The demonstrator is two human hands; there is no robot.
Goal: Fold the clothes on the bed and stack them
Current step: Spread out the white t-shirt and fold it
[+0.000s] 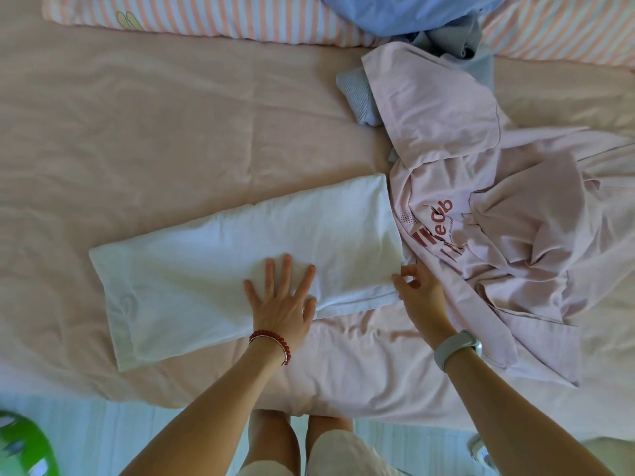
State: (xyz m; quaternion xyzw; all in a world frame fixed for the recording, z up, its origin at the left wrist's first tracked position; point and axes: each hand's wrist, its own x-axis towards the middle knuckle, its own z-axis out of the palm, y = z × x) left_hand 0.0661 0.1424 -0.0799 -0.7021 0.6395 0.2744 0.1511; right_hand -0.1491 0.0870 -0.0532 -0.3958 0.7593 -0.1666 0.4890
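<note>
In the head view, the long white folded cloth (240, 266) lies near the bed's (137, 132) front edge. It is held flat by the spread left hand (281, 304). Its end is pinched by the right hand (417, 290), probably for folding over.

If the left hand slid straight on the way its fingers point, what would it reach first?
The left hand lies flat on the folded white garment, fingers pointing up the bed. It would cross that garment's far edge, then bare pink bedsheet, probably reaching the striped pillow.

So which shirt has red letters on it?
The pink shirt, crumpled on the right. The white one under the left hand is plain, and the blue one shows no letters.
</note>
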